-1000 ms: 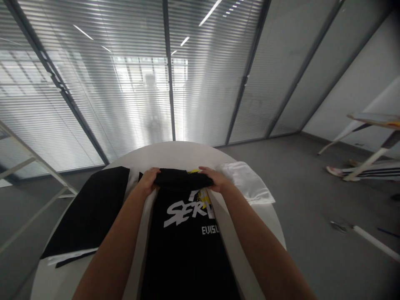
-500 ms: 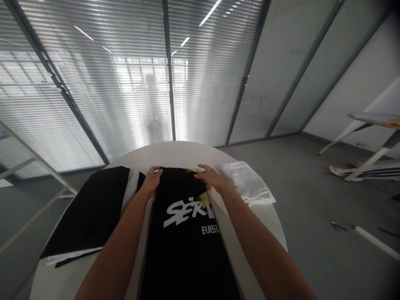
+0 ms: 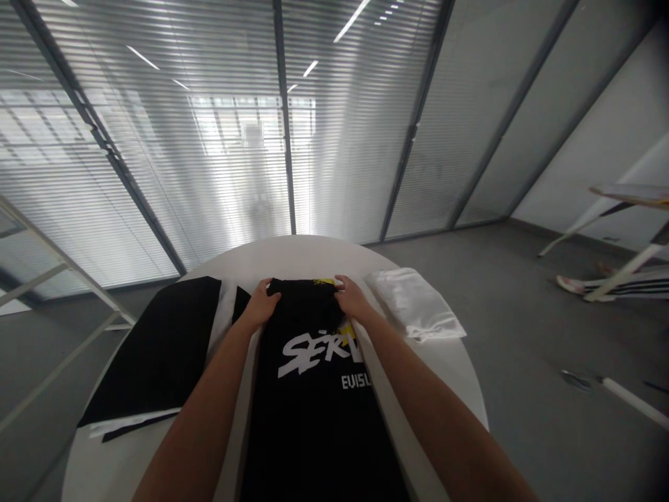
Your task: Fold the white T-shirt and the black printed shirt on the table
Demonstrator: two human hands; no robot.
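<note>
A black T-shirt [image 3: 318, 425] with white lettering and yellow splashes lies lengthwise on the round white table [image 3: 293, 254], folded into a narrow strip. Its far end is turned over toward me. My left hand [image 3: 262, 305] grips the far left corner of the shirt, thumb on top. At the far right corner, my right hand [image 3: 351, 298] closes on the cloth with its fingers curled around the edge. The shirt's near end runs out of the bottom of the view.
Folded black and white cloth [image 3: 157, 341] lies at the table's left. A folded shiny white cloth [image 3: 415, 303] rests near the right edge. A white metal frame [image 3: 67, 261] stands at the left, and blinds [image 3: 224, 139] cover the glass wall ahead.
My right hand's fingers, spread before, have closed on the shirt's far right corner. My left hand has shifted its thumb slightly inward over the cloth. The view has moved slightly.
</note>
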